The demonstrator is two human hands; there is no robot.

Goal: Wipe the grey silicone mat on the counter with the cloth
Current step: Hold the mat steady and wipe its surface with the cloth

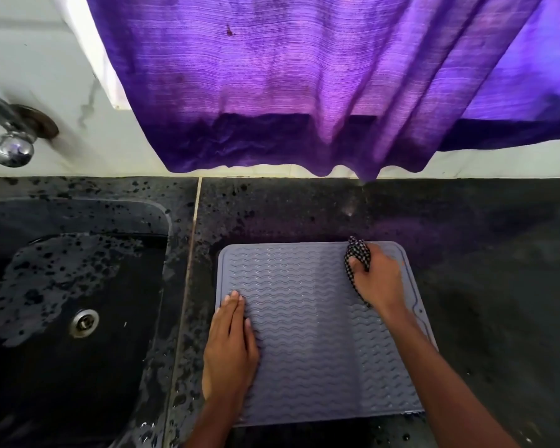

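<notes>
Grey silicone mat is being laid flat on the dark speckled counter, just right of the sink edge; rect. w/ rounded corners, wavy ridges across the top, smooth raised border. Cloth, dark w/ small white check pattern, is being kept bunched up and pressed onto the mat's far right corner area, one tail being trailed back toward the near side.

Before me a purple curtain hangs over the white wall; a tap and dark sink sit left.
</notes>
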